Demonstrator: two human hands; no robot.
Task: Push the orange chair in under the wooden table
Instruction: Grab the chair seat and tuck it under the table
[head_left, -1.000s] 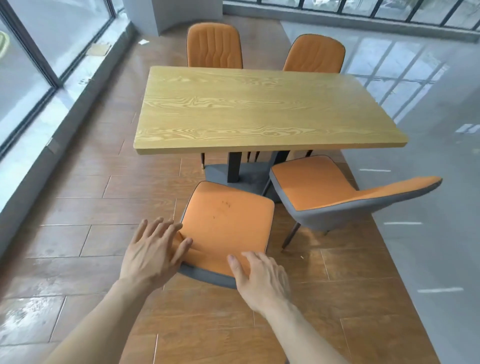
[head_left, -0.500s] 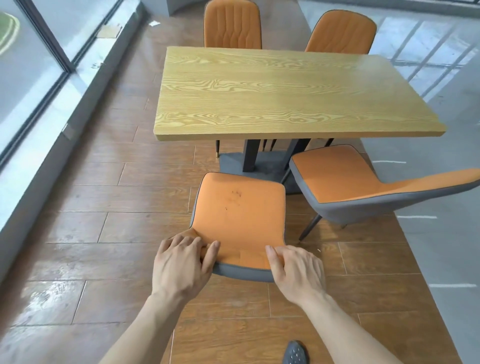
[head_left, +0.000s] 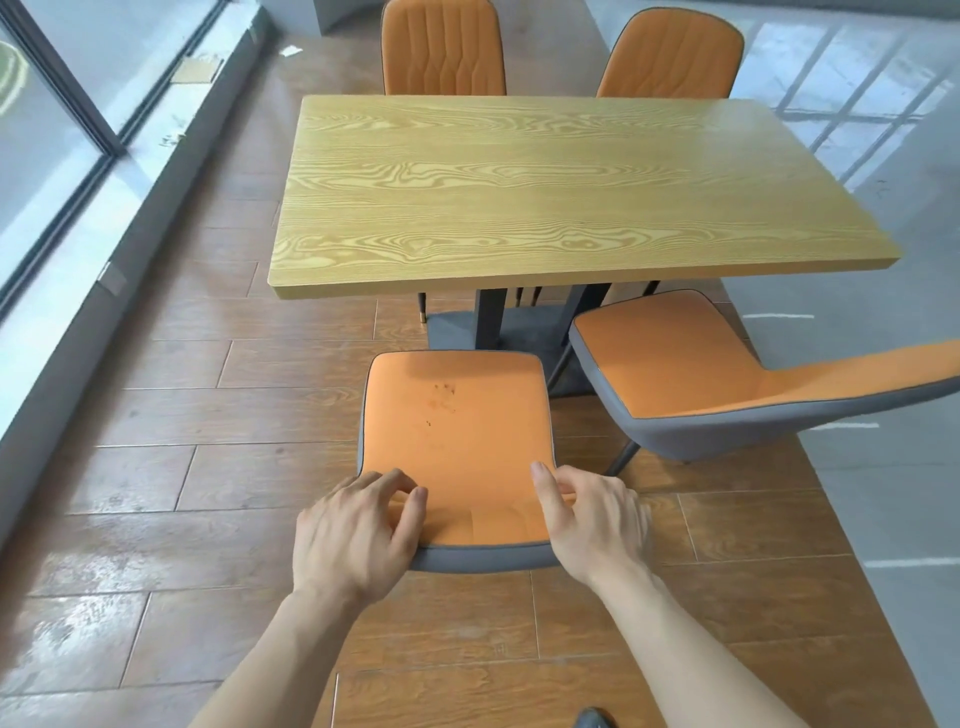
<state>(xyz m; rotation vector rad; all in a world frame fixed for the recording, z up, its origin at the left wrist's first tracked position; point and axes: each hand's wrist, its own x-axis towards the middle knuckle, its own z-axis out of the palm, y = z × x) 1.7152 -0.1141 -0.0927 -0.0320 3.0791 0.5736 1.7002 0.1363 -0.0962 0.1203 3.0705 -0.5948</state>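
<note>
Orange chair backrest top sits gripped by left hand and right hand.

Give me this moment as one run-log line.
phase: pushing | left hand: gripping backrest top | right hand: gripping backrest top | orange chair: seat not under wooden table

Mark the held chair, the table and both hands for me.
orange chair (head_left: 457, 431), head view, seat centre
wooden table (head_left: 571, 182), head view, top
left hand (head_left: 353, 535), head view, back
right hand (head_left: 597, 525), head view, back
</note>
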